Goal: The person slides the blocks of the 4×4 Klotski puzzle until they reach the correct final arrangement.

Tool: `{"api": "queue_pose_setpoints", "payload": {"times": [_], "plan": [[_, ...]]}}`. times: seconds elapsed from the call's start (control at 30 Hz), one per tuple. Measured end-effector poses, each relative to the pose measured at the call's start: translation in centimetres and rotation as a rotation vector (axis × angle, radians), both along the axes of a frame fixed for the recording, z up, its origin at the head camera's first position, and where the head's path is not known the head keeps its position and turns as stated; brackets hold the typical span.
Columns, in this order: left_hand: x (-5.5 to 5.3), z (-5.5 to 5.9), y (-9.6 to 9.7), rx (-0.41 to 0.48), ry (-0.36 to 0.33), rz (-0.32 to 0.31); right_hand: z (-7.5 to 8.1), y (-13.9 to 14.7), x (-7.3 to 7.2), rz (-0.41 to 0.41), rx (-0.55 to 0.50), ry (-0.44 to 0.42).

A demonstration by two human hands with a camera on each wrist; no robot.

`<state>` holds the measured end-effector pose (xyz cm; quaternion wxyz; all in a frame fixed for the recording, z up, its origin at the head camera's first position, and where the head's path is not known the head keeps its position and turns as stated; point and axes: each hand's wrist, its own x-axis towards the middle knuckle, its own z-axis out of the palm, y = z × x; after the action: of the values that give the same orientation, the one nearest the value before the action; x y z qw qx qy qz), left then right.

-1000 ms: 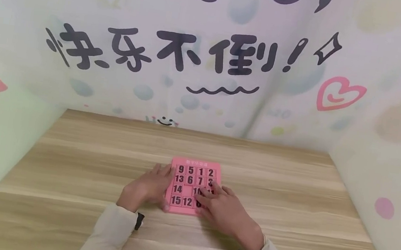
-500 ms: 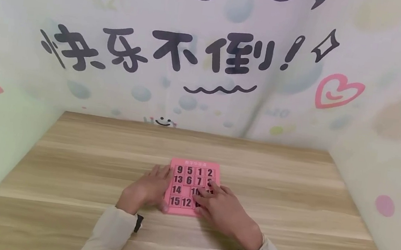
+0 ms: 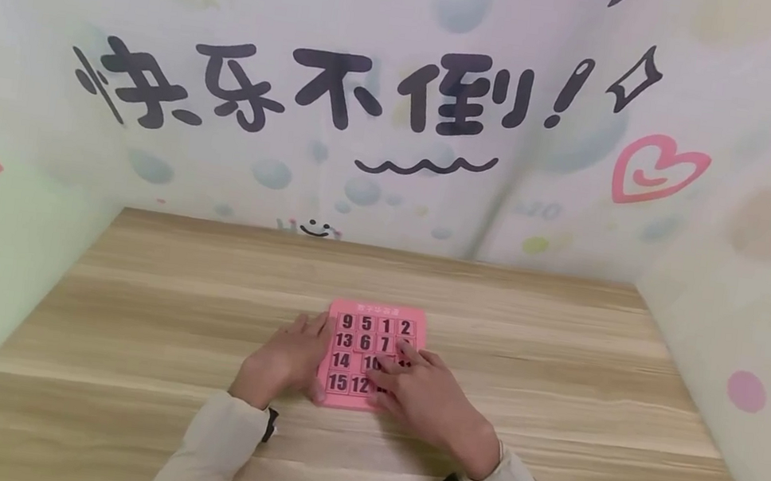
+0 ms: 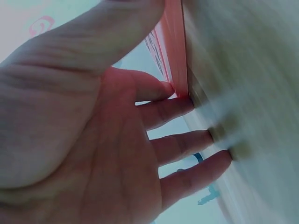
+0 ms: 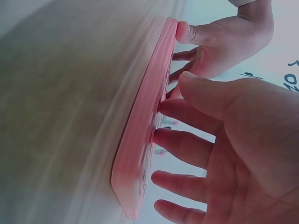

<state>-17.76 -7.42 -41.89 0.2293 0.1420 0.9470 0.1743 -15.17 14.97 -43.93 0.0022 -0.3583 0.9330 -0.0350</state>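
Left hand [image 3: 286,357]: I see fingers spread along the left edge of the number puzzle [image 3: 357,363], thumb at its near corner.
Number puzzle: flat on the worktop [image 3: 167,310], between the hands.
Right hand [image 3: 429,398]: palm down, fingers spread, two fingertips touching tiles [image 3: 385,345].

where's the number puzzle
The sliding number puzzle lies below centre in the head view, left hand at its left edge, right hand over its right side.

The pink number puzzle [image 3: 364,342] lies flat (jumbled, face up).
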Motion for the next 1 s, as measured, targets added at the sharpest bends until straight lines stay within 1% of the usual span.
{"api": "queue_pose_setpoints", "payload": {"times": [0.13,0.3,0.47,0.63,0.7,0.83,0.93,1.0], "plan": [[-0.2,0.2,0.3,-0.009,0.006,0.016,0.2,-0.3,-0.1,-0.002,0.003,0.002],[-0.4,0.5,0.9,-0.041,0.038,0.010,0.2,-0.6,-0.2,0.006,0.013,0.016],[-0.4,0.5,1.0,-0.075,0.037,0.004,0.0,-1.3,0.0,0.021,0.012,0.019],[-0.7,0.5,1.0,-0.109,0.021,-0.032,-0.1,-1.7,0.1,0.021,0.008,0.019],[-0.8,0.6,1.0,-0.115,0.014,-0.048,-0.1,-1.7,0.1,0.012,0.010,0.009],[-1.0,0.5,1.0,-0.126,0.004,-0.063,0.1,-1.3,0.0,0.006,0.008,-0.030],[-1.0,0.4,0.9,-0.124,-0.004,-0.061,0.5,-0.7,-0.3,0.002,0.011,-0.061],[-1.0,0.4,0.8,-0.112,-0.008,-0.057,0.9,-0.2,-0.5,-0.016,0.019,-0.096]]}}
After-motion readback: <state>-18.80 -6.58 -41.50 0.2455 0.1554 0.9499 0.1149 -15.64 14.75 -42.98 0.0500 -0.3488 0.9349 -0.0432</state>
